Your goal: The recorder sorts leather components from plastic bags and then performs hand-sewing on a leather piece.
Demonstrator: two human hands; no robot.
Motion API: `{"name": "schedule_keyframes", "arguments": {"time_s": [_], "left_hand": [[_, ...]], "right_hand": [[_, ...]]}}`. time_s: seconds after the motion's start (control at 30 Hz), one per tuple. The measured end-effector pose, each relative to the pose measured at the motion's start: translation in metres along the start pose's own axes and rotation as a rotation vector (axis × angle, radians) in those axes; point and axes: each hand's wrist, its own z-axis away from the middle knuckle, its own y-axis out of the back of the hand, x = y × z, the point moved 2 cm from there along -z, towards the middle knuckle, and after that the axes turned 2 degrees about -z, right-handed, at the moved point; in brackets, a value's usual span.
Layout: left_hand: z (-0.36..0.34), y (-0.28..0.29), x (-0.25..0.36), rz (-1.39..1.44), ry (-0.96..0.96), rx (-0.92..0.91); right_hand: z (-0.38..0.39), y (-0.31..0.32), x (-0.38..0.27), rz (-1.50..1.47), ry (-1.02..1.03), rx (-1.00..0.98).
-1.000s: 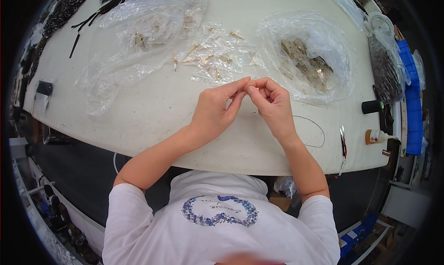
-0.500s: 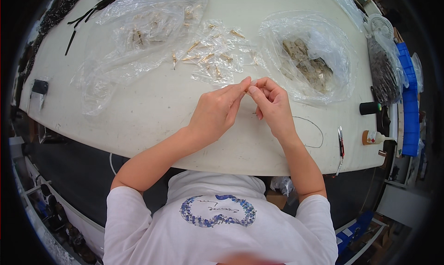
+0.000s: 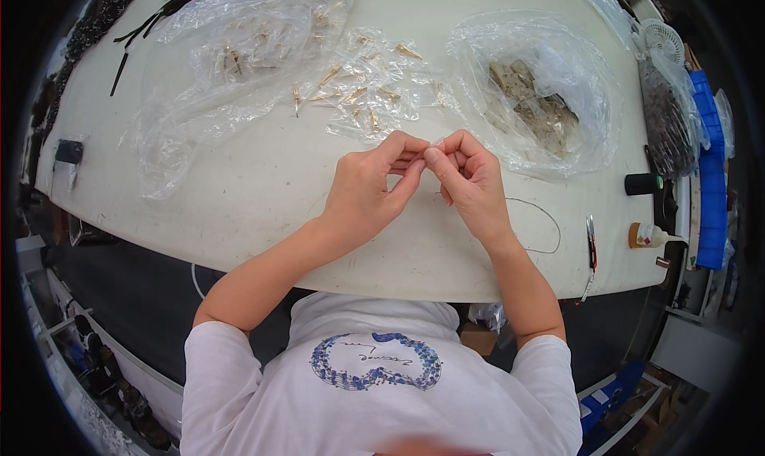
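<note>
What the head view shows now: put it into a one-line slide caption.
Left hand and right hand meet over a pale table, with gold-coloured pieces in clear plastic beyond.

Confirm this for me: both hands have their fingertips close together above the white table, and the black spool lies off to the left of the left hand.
The spool's side is wrong: the head view shows the black spool off to the right of the right hand, near the table's right edge. The rest stands.
</note>
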Motion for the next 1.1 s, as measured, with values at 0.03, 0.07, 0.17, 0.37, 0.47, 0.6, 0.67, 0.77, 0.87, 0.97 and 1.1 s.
{"name": "schedule_keyframes", "arguments": {"time_s": [0.03,0.07,0.17,0.37,0.47,0.6,0.67,0.77,0.87,0.97,1.1], "left_hand": [[0.0,0.0,0.0,-0.026,-0.015,0.003],[0.001,0.0,0.0,-0.053,-0.029,0.005],[0.001,0.0,-0.002,-0.095,-0.026,0.0],[0.003,0.0,-0.004,-0.322,0.022,-0.094],[0.005,0.002,-0.002,-0.483,-0.066,-0.09],[-0.001,0.01,-0.012,-0.17,0.124,-0.037],[0.0,0.012,-0.016,-0.139,0.187,-0.025],[0.001,0.009,-0.013,-0.162,0.108,0.021],[0.004,0.005,-0.006,-0.251,-0.068,0.076],[0.005,0.005,-0.005,-0.301,-0.148,0.138],[0.005,0.004,0.0,-0.408,-0.256,0.189]], "right_hand": [[0.001,0.001,-0.001,0.06,0.012,0.007],[0.001,0.001,-0.002,0.113,0.041,0.019],[0.003,0.0,-0.002,0.219,0.068,0.036],[0.004,0.003,0.0,0.33,0.078,0.012],[0.005,-0.001,0.0,0.446,0.108,0.03],[0.007,-0.009,0.001,0.406,0.089,-0.002],[0.006,-0.01,0.002,0.413,0.067,-0.036],[0.002,-0.012,0.005,0.329,0.105,-0.005],[0.0,-0.011,0.006,0.347,0.105,0.092],[-0.001,-0.013,0.011,0.374,0.07,0.093],[-0.005,-0.015,0.013,0.421,0.147,0.105]]}}
